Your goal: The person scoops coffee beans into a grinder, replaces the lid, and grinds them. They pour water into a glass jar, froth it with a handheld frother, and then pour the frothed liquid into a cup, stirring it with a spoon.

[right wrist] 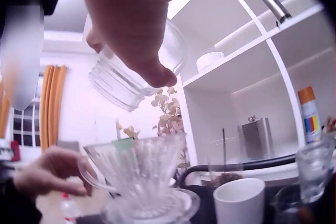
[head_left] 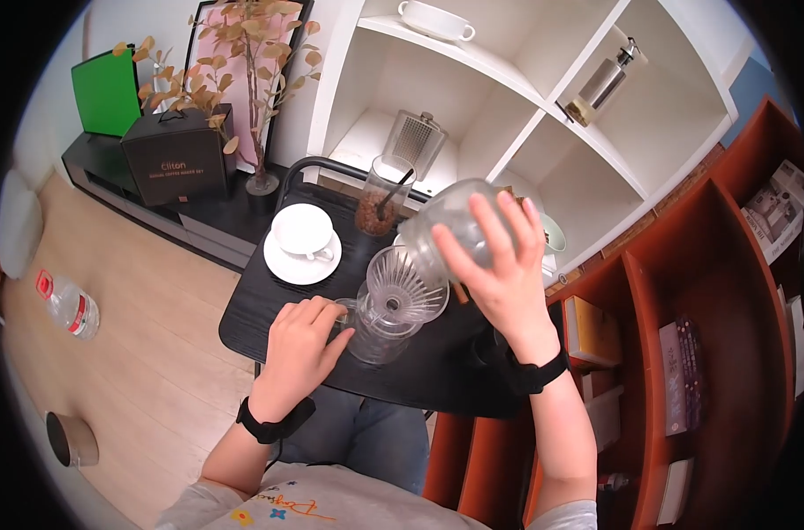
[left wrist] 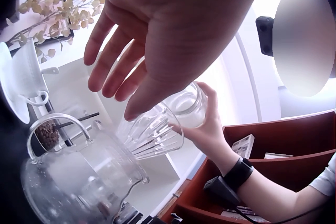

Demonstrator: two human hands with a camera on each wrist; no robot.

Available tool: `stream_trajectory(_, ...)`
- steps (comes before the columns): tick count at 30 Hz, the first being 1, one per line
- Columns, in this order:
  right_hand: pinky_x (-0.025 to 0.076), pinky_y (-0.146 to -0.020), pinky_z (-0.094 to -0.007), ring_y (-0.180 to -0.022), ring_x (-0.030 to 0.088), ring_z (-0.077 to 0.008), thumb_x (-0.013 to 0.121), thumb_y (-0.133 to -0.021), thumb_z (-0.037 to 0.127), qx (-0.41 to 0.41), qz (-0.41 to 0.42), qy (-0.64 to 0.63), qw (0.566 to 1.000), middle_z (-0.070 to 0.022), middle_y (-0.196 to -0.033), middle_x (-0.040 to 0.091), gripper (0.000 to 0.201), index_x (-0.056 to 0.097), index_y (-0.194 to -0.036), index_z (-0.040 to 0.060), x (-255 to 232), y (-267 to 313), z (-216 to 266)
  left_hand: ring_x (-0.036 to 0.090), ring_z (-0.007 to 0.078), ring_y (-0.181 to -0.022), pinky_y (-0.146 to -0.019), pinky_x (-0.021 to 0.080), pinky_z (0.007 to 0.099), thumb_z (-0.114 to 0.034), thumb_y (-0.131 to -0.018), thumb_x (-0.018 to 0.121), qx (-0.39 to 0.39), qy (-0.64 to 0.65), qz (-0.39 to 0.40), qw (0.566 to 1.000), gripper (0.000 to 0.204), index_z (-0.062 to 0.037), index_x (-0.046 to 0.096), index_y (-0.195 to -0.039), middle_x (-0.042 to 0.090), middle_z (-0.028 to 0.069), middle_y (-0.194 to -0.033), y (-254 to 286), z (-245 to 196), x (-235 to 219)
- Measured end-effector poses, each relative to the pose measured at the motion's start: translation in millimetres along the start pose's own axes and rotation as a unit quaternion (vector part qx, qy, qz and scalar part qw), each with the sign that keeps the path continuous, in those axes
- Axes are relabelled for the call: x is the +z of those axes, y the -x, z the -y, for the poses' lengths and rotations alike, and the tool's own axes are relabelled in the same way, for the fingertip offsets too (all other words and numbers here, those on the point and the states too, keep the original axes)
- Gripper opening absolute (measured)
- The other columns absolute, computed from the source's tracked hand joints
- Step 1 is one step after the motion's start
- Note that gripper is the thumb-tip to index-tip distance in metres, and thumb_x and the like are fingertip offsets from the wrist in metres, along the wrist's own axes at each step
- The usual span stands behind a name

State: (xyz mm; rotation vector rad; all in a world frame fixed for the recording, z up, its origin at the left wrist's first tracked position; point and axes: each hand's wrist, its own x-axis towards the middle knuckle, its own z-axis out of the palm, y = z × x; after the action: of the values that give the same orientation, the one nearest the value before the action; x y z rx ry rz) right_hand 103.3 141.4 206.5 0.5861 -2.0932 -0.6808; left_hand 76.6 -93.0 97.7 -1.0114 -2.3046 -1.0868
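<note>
A clear ribbed glass dripper (head_left: pixel 402 287) (left wrist: pixel 157 134) (right wrist: pixel 139 169) sits on a glass server (head_left: pixel 377 343) (left wrist: pixel 79 182) with a handle, near the table's front edge. My right hand (head_left: pixel 508 265) (left wrist: pixel 207 124) (right wrist: pixel 131 29) grips a clear glass jar (head_left: pixel 455 221) (left wrist: pixel 188 106) (right wrist: pixel 118 85), holding it tilted above the dripper. My left hand (head_left: pixel 300 344) (left wrist: pixel 157 35) (right wrist: pixel 52 174) is beside the glassware on the left, fingers relaxed and slightly bent by the handles; contact with them is unclear. Nothing shows within its fingers.
On the black table (head_left: pixel 252 309) are a white cup (head_left: pixel 302 228) on a saucer (head_left: pixel 283 269) and a glass of brown beans (head_left: pixel 375 215) with a dark stick. White shelves (head_left: pixel 525 141) stand behind, a reddish-brown bookshelf (head_left: pixel 645 309) at the right, and a water bottle (head_left: pixel 71 309) on the floor.
</note>
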Motion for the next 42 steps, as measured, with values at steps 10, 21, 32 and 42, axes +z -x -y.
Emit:
stream_trajectory(10, 0.032, -0.106, -0.0440, -0.123, 0.042, -0.0229, 0.064, -0.067, 0.004, -0.025, 0.009, -0.036, 0.999, 0.0007, -0.132, 0.046, 0.057, 0.055, -0.114, 0.0350, 0, -3, 3, 0.057, 0.0271, -0.080, -0.070, 0.044, 0.0353, -0.007, -0.069, 0.072, -0.039, -0.015, 0.018, 0.999, 0.026, -0.0022, 0.059, -0.092, 0.059, 0.0086, -0.086, 5, 15, 8)
stream_trajectory(21, 0.033, -0.103, -0.0447, -0.119, 0.041, -0.0330, 0.077, -0.053, 0.008, 0.259, 0.007, -0.176, 0.950, -0.0119, -0.127, 0.044, 0.079, 0.046, -0.125, 0.0171, 3, 11, -4, 0.058, 0.0307, -0.084, -0.073, 0.047, 0.0377, -0.009, -0.071, 0.071, -0.037, -0.003, 0.053, 0.998, 0.039, -0.0002, 0.057, -0.106, 0.059, 0.0124, -0.095, 4, 27, 22)
stream_trajectory(32, 0.037, -0.099, -0.0377, -0.115, 0.046, -0.0263, 0.084, -0.061, 0.017, 0.607, -0.088, -0.397, 0.683, -0.0161, -0.122, 0.045, 0.086, 0.033, -0.128, 0.0010, 17, 83, 54, 0.058, 0.0363, -0.082, -0.068, 0.047, 0.0396, -0.002, -0.082, 0.057, -0.052, 0.038, 0.072, 0.995, 0.023, -0.0002, 0.052, -0.104, 0.057, 0.0167, -0.094, 4, 34, 45)
stream_trajectory(42, 0.038, -0.098, -0.0364, -0.114, 0.048, -0.0254, 0.084, -0.062, 0.015, 0.627, -0.094, -0.461, 0.621, -0.0169, -0.122, 0.045, 0.087, 0.029, -0.128, 0.0006, 40, 99, 88, 0.056, 0.0386, -0.076, -0.063, 0.044, 0.0402, 0.003, -0.084, 0.051, -0.050, 0.088, 0.058, 0.993, 0.010, 0.0009, 0.051, -0.093, 0.056, 0.0179, -0.082, 12, 45, 34)
